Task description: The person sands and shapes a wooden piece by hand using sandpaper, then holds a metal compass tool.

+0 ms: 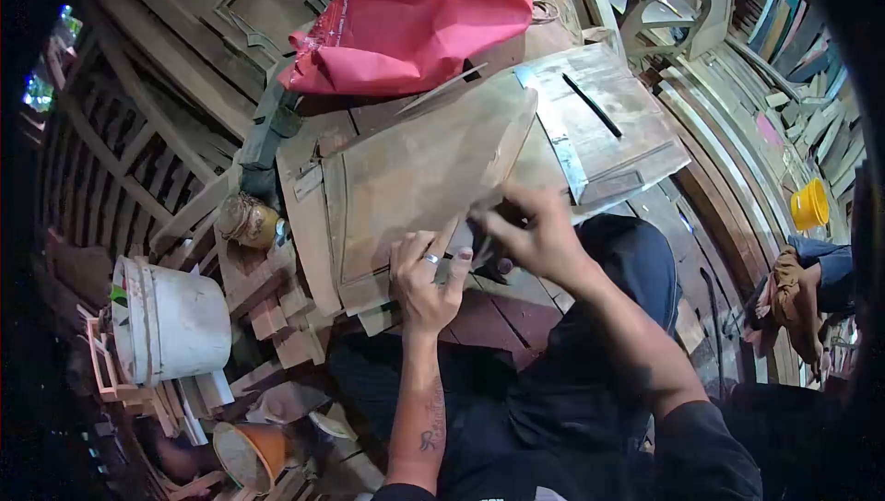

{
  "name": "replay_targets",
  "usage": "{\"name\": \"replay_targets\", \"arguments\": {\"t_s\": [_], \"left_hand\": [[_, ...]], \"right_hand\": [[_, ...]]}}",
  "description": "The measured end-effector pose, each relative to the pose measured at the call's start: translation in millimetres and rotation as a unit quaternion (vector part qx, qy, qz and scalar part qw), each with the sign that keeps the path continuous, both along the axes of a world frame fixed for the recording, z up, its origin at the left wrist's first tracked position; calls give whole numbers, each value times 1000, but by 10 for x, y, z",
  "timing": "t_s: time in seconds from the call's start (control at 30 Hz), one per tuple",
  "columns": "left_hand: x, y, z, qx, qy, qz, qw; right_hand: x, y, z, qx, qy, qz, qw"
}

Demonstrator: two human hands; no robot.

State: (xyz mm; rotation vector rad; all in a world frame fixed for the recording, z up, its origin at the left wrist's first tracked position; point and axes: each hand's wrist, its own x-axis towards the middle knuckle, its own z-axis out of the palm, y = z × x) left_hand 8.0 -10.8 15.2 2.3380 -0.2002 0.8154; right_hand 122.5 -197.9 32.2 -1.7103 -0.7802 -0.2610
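Note:
A flat wooden panel [415, 169] with a raised border lies tilted in front of me. My left hand [427, 271], with a ring on one finger, grips the panel's near edge, fingers curled over the top and thumb along the side. Close to its right, my right hand [539, 235] is closed at the panel's right edge, its fingertips smeared by motion. Something dark shows at those fingertips, too blurred to name. Behind the panel lies a wooden board [590, 114] with a thin black stick [592, 105] on it.
A pink-red bag [424, 17] lies beyond the panel. At left stand a white bucket [184, 326], a dusty jar [249, 221] and an orange container [249, 455]. Long wooden strips [728, 188] run along the right, near a yellow bucket [809, 204] and another person's leg [797, 303].

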Motion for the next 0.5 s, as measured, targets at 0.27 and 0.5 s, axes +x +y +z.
{"name": "replay_targets", "arguments": {"t_s": [0.27, 0.5], "left_hand": [[8, 1, 32, 3, 13, 2, 1000], [-15, -21, 61, 6, 25, 13, 1000]], "right_hand": [[-264, -2, 149, -13, 64, 21, 998], [-89, -69, 157, 19, 156, -4, 988]]}}
